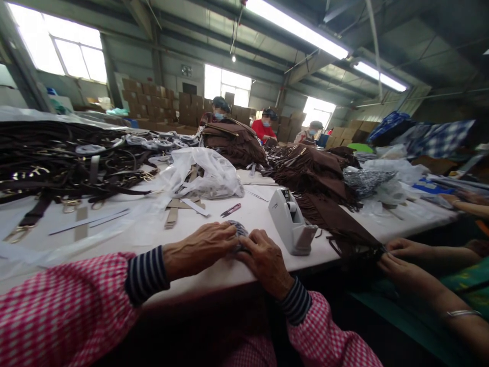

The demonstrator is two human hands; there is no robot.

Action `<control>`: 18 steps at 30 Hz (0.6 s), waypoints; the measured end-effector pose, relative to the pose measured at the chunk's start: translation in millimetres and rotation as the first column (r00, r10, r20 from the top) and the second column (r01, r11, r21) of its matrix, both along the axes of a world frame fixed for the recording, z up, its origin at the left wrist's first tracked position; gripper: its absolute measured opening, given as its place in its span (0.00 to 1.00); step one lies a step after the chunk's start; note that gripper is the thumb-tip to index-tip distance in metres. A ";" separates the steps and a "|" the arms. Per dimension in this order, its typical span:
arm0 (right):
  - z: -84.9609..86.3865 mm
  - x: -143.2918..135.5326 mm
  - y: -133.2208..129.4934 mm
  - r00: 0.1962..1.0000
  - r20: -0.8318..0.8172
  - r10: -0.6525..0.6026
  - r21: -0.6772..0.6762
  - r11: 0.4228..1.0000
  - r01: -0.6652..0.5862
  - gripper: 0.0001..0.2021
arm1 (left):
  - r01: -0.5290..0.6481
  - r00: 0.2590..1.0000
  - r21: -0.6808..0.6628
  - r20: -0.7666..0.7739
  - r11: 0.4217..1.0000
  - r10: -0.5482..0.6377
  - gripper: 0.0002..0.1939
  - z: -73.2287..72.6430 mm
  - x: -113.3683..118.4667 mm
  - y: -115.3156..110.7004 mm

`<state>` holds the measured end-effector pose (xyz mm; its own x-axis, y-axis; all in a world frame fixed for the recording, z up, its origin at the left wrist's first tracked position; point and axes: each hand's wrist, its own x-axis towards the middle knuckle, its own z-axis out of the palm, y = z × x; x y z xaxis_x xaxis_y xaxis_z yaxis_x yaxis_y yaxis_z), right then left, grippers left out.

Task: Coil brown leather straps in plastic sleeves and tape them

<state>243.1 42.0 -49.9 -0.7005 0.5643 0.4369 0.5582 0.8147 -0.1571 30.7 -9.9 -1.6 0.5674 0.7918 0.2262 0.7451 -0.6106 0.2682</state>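
Observation:
A small grey, shiny bundle [237, 228] is between my hands near the table's front edge; what it is exactly I cannot make out. My left hand [204, 245] closes its fingers on the bundle's left side. My right hand [266, 259] pinches its right side, thumb and fingers together. Just beyond them lie small thread snips [231, 210] with a dark pink handle. A grey tape dispenser [292, 221] stands to the right of my hands. Beige strap pieces [172, 214] lie ahead of my left hand, beside a clear plastic bag [206, 173].
Dark straps with metal clasps [57, 153] cover the table's left side. Brown fabric pieces [313, 171] are heaped ahead and right. At the right, a co-worker's hands [405, 260] hold brown fabric. Three people sit across the table, with stacked cartons [147, 102] behind.

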 end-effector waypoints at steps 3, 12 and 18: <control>1.2 -1.9 -1.3 1.000 0.010 0.009 0.055 0.998 -0.010 0.16 | -0.064 0.993 0.058 0.108 0.996 0.058 0.14 -17.1 -12.7 -15.1; -0.6 -4.8 9.2 0.990 0.085 0.113 0.180 0.976 -0.126 0.20 | 0.048 0.930 0.061 0.360 0.997 -0.067 0.11 -29.9 -40.6 -7.5; -7.4 -2.1 11.1 0.992 0.045 0.119 0.093 0.988 -0.123 0.20 | 0.165 0.967 0.007 0.196 0.986 -0.163 0.15 -9.0 -49.6 5.1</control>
<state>241.0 53.1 -57.2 -0.7786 0.4309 0.4561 0.4585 0.8870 -0.0553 -18.9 -4.8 -10.6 0.6354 0.6939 0.3389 0.5672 -0.7171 0.4050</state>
